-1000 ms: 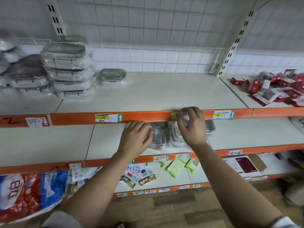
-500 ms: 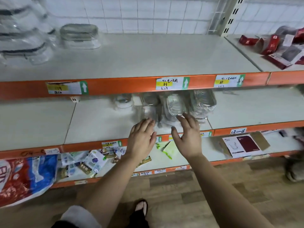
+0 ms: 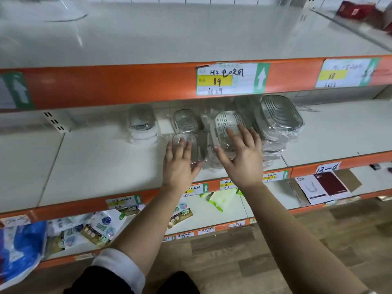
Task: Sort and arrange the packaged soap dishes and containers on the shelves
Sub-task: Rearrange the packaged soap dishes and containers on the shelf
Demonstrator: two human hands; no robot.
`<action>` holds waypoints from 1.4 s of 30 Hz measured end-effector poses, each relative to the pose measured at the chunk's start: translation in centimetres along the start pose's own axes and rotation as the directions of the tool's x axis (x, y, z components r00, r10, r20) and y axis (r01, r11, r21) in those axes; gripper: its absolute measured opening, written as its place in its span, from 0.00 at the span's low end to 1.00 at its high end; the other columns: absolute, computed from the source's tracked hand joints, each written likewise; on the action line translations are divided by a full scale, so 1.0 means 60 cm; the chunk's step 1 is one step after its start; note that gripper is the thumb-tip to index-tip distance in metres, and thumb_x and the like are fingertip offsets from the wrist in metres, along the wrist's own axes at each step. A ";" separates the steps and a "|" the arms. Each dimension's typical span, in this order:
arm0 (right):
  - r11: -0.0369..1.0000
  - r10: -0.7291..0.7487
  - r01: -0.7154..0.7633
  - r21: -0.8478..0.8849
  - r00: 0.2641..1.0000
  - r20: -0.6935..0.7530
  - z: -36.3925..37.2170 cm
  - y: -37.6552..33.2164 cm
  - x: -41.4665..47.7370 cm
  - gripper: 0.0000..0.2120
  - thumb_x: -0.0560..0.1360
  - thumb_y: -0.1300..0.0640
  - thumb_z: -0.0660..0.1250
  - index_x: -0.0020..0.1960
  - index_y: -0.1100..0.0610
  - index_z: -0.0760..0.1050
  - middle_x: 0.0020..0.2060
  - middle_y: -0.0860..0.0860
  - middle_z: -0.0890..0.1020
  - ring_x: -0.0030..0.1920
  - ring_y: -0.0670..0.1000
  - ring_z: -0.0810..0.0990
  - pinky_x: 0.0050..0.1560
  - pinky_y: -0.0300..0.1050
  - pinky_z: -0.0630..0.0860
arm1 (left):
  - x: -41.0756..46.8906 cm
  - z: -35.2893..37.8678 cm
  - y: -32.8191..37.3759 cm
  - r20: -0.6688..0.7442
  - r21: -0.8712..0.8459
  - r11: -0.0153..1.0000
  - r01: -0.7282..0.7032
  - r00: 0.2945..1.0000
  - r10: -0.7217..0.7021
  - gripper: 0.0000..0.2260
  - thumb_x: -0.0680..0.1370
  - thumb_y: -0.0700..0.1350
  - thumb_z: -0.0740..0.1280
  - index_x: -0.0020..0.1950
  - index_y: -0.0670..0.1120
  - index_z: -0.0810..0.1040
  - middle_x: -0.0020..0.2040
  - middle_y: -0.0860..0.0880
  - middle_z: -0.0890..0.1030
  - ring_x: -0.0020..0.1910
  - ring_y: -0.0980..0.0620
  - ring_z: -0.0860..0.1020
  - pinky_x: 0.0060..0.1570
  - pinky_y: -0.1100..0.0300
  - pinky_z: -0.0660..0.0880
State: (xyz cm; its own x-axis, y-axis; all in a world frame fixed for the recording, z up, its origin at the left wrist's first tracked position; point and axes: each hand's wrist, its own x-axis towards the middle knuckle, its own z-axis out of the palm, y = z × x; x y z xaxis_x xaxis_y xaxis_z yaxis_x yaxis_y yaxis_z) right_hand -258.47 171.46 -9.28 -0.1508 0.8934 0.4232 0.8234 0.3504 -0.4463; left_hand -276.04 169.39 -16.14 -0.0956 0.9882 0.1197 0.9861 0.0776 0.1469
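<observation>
The price tag (image 3: 231,78) is white with a yellow band and a green panel bearing a white arrow; the shelf edge (image 3: 127,85) it sits on is orange. Just below the price tag, the soap dishes (image 3: 277,117) are clear, ribbed with concentric oval lines, on a pale grey-white shelf board (image 3: 95,155). Far below it the floor (image 3: 297,240) shows brown wood planks. Down-left of the price tag a bag (image 3: 21,247) is blue and white; up-right, blurred packets (image 3: 356,9) are red.
</observation>
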 end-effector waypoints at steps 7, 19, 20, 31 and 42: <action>0.998 0.030 -0.031 0.051 0.999 0.017 0.000 -0.004 0.001 0.20 0.78 0.50 0.67 0.67 0.56 0.73 0.69 0.60 0.70 0.65 0.66 0.68 0.66 0.59 0.66 | -0.023 -0.041 0.000 -0.157 0.007 0.996 -0.085 0.984 0.085 0.28 0.72 0.53 0.74 0.64 0.35 0.77 0.62 0.36 0.78 0.63 0.33 0.75 0.62 0.39 0.72; 0.993 0.030 -0.029 0.117 0.999 -0.011 -0.161 -0.062 -0.111 0.19 0.75 0.55 0.71 0.63 0.60 0.75 0.65 0.61 0.73 0.62 0.64 0.70 0.61 0.59 0.70 | -0.193 -0.209 0.010 -0.211 -0.146 0.983 -0.110 0.974 0.078 0.26 0.76 0.55 0.67 0.67 0.37 0.76 0.65 0.38 0.76 0.66 0.32 0.71 0.63 0.39 0.71; 0.992 0.029 -0.027 0.119 0.999 -0.013 -0.177 -0.068 -0.121 0.19 0.75 0.54 0.71 0.63 0.60 0.75 0.65 0.61 0.73 0.62 0.63 0.70 0.60 0.59 0.71 | -0.208 -0.224 0.014 -0.211 -0.162 0.981 -0.108 0.975 0.073 0.26 0.76 0.55 0.67 0.67 0.37 0.75 0.65 0.38 0.76 0.66 0.32 0.71 0.64 0.39 0.71; 0.975 -0.059 0.076 0.208 0.995 -0.083 -0.341 -0.150 -0.179 0.19 0.75 0.52 0.69 0.63 0.59 0.75 0.65 0.58 0.73 0.64 0.61 0.69 0.64 0.55 0.67 | -0.328 -0.394 0.030 -0.291 -0.200 0.974 -0.109 0.956 0.047 0.30 0.77 0.59 0.59 0.70 0.39 0.73 0.69 0.42 0.73 0.70 0.36 0.68 0.69 0.42 0.67; 0.929 -0.123 0.146 0.339 0.989 -0.087 -0.372 -0.227 -0.124 0.21 0.73 0.46 0.68 0.61 0.55 0.75 0.63 0.54 0.71 0.64 0.53 0.71 0.60 0.32 0.67 | -0.327 -0.521 -0.031 -0.458 -0.159 0.980 -0.123 0.888 0.037 0.28 0.76 0.58 0.61 0.67 0.38 0.76 0.68 0.42 0.75 0.70 0.42 0.68 0.72 0.51 0.62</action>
State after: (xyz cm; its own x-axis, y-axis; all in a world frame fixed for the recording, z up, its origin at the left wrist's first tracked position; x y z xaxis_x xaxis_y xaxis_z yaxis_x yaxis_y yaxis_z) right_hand -256.33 153.78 11.27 -0.2031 0.8157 0.5417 0.5576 0.5511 -0.6208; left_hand -280.28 145.74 11.96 -0.1106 0.8202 0.5613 0.9562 -0.0662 0.2850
